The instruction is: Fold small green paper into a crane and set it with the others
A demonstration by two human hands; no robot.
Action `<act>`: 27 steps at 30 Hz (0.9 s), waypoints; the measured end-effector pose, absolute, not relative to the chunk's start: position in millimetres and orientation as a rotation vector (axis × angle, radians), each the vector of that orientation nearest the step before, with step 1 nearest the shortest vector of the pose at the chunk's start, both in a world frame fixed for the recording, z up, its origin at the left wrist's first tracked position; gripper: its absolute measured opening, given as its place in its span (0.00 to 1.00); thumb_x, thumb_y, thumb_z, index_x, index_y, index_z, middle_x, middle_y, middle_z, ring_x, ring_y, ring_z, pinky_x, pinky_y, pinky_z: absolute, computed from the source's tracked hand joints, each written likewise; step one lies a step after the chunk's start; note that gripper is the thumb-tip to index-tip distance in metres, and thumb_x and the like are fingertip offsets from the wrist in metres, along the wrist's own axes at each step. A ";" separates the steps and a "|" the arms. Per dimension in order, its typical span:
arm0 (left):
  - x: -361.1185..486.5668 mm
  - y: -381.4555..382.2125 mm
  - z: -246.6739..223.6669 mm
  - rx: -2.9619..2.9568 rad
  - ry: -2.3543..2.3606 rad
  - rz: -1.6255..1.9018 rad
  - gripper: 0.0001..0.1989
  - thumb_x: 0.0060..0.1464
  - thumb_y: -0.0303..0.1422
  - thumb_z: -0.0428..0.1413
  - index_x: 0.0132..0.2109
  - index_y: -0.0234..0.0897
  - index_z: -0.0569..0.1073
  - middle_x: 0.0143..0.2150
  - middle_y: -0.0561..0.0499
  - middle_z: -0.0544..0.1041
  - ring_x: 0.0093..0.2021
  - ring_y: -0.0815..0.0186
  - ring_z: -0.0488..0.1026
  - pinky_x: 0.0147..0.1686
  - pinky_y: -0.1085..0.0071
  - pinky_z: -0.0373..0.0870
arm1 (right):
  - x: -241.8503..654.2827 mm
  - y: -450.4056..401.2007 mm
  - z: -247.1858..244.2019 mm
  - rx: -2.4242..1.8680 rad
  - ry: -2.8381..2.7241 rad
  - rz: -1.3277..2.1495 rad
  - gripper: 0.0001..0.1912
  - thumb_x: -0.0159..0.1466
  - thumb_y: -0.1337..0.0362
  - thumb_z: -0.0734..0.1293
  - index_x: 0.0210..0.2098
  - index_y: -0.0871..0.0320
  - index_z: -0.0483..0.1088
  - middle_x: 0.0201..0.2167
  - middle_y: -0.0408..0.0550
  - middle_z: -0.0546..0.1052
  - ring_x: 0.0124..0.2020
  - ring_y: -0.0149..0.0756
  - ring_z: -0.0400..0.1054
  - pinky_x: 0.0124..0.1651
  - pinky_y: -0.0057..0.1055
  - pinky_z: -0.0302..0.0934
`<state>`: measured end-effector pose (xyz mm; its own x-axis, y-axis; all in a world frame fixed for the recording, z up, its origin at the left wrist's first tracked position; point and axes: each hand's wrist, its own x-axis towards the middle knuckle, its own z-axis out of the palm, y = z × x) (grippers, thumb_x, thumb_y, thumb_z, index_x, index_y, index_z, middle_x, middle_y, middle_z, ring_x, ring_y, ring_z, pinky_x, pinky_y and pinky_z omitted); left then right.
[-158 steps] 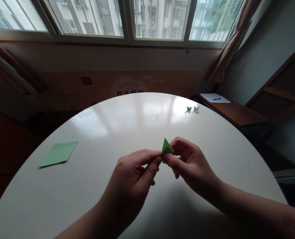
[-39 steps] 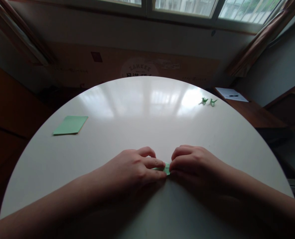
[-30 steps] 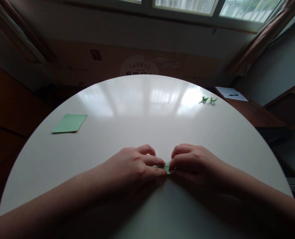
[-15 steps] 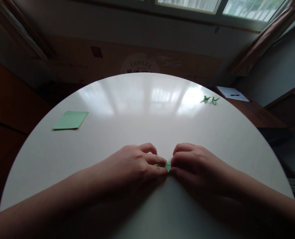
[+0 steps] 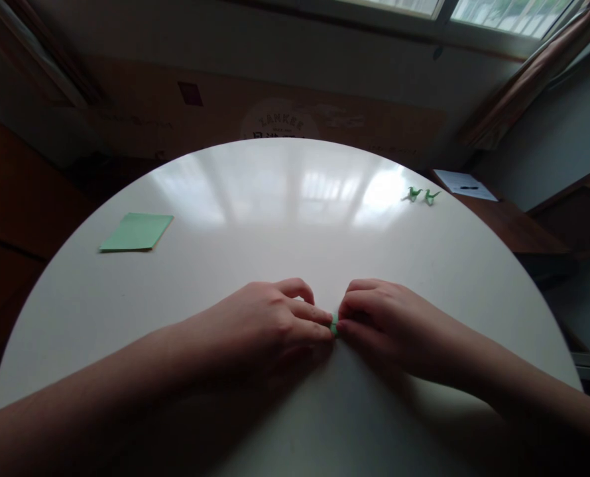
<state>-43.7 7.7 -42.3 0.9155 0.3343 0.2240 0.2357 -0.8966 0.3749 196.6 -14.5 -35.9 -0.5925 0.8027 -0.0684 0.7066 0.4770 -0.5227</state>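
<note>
Between the hands (image 5: 282, 318) (image 5: 382, 311), green paper (image 5: 334, 325)

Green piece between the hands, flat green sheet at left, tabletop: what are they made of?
Green piece: likely paper, matte; a faint fold-like line shows, but most of it is hidden.
Flat green sheet: probably paper, matte; thin, straight edges, no glare.
Tabletop: hard, glossy white; bright reflections lie across it. Laminate, lacquer or glass: can't tell.

Paper stack (image 5: 136, 232) left on table (image 5: 255, 255), paper birds (image 5: 414, 193) far right, paper piece (image 5: 334, 324) between the fingers (image 5: 312, 329)
</note>
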 end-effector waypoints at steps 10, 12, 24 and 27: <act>-43.3 8.6 -44.6 2.773 0.461 0.362 0.12 0.66 0.30 0.52 0.50 0.45 0.78 0.49 0.52 0.82 0.48 0.61 0.75 0.46 0.68 0.71 | 202.2 -12.2 -42.1 -1.242 -2.458 0.760 0.05 0.65 0.68 0.68 0.36 0.55 0.77 0.35 0.45 0.78 0.33 0.32 0.71 0.36 0.28 0.62; -43.6 8.7 -45.6 2.778 0.456 0.361 0.12 0.66 0.30 0.52 0.52 0.46 0.78 0.49 0.52 0.82 0.48 0.60 0.75 0.46 0.68 0.71 | 211.0 -12.0 -43.4 -1.114 -2.471 0.827 0.04 0.66 0.69 0.68 0.39 0.56 0.76 0.37 0.46 0.78 0.32 0.30 0.71 0.35 0.26 0.62; -42.6 7.5 -45.8 2.720 0.451 0.355 0.11 0.66 0.30 0.52 0.49 0.44 0.77 0.53 0.54 0.81 0.48 0.61 0.74 0.46 0.67 0.70 | 223.2 -8.8 -49.4 -0.731 -2.669 0.421 0.12 0.70 0.71 0.64 0.45 0.53 0.78 0.37 0.47 0.79 0.34 0.34 0.71 0.36 0.31 0.61; -42.3 7.7 -46.3 2.714 0.451 0.355 0.11 0.65 0.30 0.52 0.48 0.43 0.77 0.53 0.54 0.81 0.48 0.61 0.73 0.46 0.67 0.70 | 223.9 -8.1 -51.3 -0.736 -2.684 0.428 0.11 0.71 0.70 0.64 0.47 0.53 0.77 0.38 0.47 0.79 0.35 0.35 0.71 0.37 0.31 0.61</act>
